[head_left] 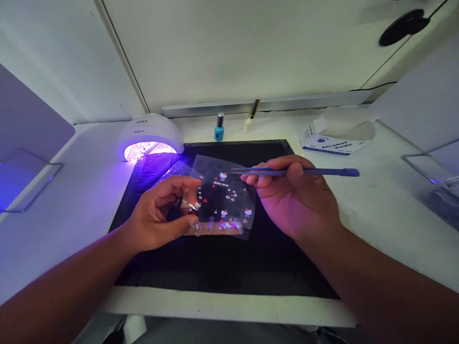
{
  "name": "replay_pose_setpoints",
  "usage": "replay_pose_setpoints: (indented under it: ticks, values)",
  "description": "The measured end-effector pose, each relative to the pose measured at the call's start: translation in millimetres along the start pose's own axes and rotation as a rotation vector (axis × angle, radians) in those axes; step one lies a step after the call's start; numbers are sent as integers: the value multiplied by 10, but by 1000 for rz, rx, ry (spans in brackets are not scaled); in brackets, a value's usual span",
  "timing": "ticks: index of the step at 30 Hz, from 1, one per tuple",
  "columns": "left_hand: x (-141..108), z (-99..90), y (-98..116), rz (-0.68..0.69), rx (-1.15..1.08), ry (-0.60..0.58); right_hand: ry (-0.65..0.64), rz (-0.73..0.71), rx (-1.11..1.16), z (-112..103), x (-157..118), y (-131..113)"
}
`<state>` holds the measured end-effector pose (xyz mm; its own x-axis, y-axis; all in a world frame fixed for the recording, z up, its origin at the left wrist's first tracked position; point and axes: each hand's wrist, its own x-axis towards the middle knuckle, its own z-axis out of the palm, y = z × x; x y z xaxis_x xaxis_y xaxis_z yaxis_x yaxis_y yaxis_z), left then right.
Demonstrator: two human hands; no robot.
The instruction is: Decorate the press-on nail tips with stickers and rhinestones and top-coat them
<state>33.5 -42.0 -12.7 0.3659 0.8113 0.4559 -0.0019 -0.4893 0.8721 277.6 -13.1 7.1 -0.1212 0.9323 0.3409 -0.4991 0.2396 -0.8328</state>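
My left hand (161, 210) is closed, thumb and fingers pinching the left side of a clear sticker sheet (236, 203) with small white cat-face characters, red bows and other tiny designs. Along the lower edge of the sheet runs a peach-coloured strip (206, 231) carrying several clear, glossy nail-tip shapes; its left end meets my left thumb. Between the thumb and fingers of my right hand (301, 205) lies a pair of blue tweezers (319, 172), pointing left. The tweezers' tips are over the upper part of the sheet, beside a cat-face sticker; whether they touch it I cannot tell.
A white nail lamp (154, 126) glows purple at the back left. Behind the black mat (222, 267) stand a blue polish bottle (219, 128) and a pale bottle with a gold cap (253, 114). An opened alcohol pads box (333, 143) lies at the back right.
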Motion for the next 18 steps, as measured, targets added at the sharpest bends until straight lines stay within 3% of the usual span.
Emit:
replay_pose_setpoints:
  ticks: [18]
  values:
    - [-4, -18, 13, 6, 38, 11, 14, 12, 13, 37, 7, -23]
